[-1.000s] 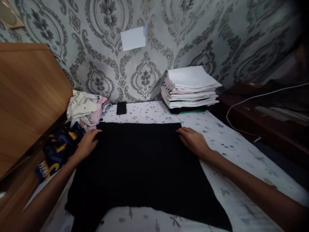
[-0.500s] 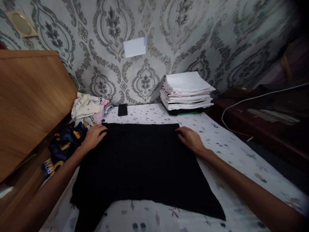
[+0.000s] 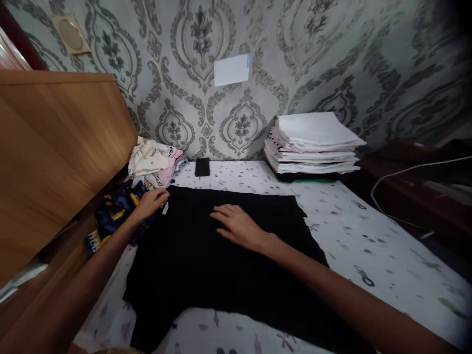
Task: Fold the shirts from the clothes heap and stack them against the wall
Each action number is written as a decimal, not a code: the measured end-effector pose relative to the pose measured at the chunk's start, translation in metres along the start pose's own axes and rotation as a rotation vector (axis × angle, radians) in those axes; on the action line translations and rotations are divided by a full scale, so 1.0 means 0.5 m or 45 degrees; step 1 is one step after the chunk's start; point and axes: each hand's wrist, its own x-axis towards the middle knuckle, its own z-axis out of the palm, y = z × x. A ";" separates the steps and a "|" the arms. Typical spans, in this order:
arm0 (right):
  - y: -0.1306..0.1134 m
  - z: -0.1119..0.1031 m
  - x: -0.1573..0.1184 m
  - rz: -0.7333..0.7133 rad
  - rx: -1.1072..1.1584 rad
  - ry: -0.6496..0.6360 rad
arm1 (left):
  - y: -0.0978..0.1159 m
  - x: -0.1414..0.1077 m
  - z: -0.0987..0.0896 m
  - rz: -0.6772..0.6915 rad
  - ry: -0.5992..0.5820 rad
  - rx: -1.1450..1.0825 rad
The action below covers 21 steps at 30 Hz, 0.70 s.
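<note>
A black T-shirt lies spread on the patterned bed sheet, a sleeve pointing toward me at the lower left. At its far left corner my left hand is closed, thumb and fingers pinching the cloth edge. A small white tag sticks out just beside those fingertips. My right hand is over the upper middle of the shirt, palm down with fingers outstretched, holding nothing. The shirt's far right corner shows a small step in its edge.
A stack of folded white clothes stands at the back right. A black phone lies near the wall. Crumpled clothes and a navy-and-yellow garment sit left, by a wooden panel. A white cable hangs right.
My right hand has left the shirt's far right corner and moved inward over its middle. My left hand stays at the left corner, where a white tag now shows. The view has shifted left.
</note>
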 end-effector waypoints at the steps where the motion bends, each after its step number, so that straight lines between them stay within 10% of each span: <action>1: -0.025 0.015 0.035 -0.061 0.006 -0.023 | -0.010 0.025 0.005 -0.046 0.047 -0.006; 10: -0.066 0.061 0.168 0.092 -0.026 -0.056 | -0.038 0.095 0.096 0.112 0.027 0.183; 18: -0.040 0.045 0.081 0.078 0.340 -0.006 | -0.053 0.080 0.097 0.209 -0.062 0.491; 21: 0.011 0.029 -0.004 0.326 0.350 0.123 | -0.033 0.075 0.103 0.261 -0.031 0.563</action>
